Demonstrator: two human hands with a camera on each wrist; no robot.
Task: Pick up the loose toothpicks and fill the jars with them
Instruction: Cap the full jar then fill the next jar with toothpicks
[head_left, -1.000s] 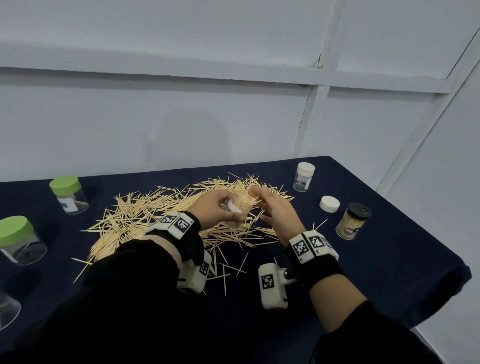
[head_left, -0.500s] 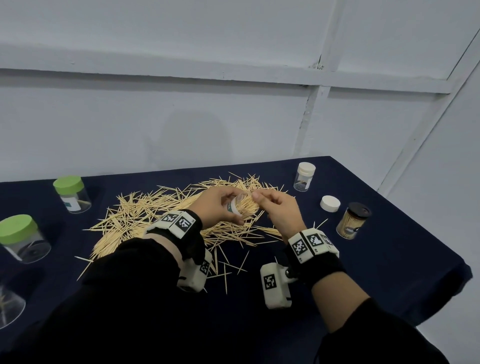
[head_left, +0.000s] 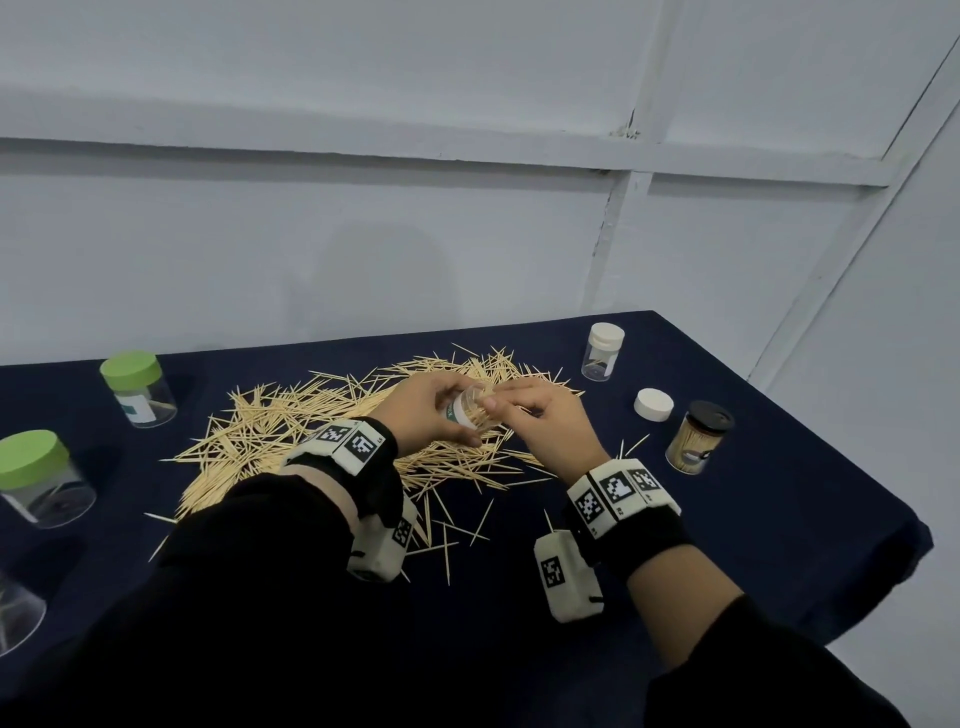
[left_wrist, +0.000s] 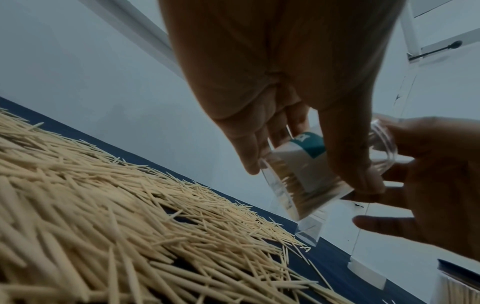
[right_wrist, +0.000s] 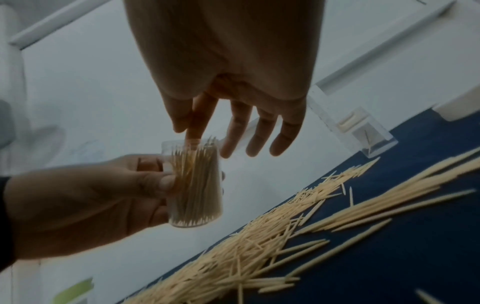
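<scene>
My left hand (head_left: 434, 410) grips a small clear jar (head_left: 470, 410) above the toothpick pile (head_left: 311, 431), tilted with its mouth toward the right hand. The jar (right_wrist: 194, 185) is packed with toothpicks, and their tips stick out of the mouth. It carries a white and teal label (left_wrist: 303, 156). My right hand (head_left: 511, 410) is at the jar's mouth, its fingers (right_wrist: 259, 133) straight and spread. Its index finger touches the toothpick tips, and I see nothing held in it. Loose toothpicks (left_wrist: 103, 216) cover the dark blue table (head_left: 753, 519).
Two green-lidded jars (head_left: 136, 387) (head_left: 36, 478) and part of a clear jar (head_left: 15, 613) stand at the left. At the right are a white-capped jar (head_left: 602, 353), a loose white lid (head_left: 653, 404) and a black-lidded jar full of toothpicks (head_left: 698, 436). A wall runs behind the table.
The right hand brought a bunch of toothpicks to the jar's mouth, and its fingers have since straightened. The left hand raised and tilted the jar slightly.
</scene>
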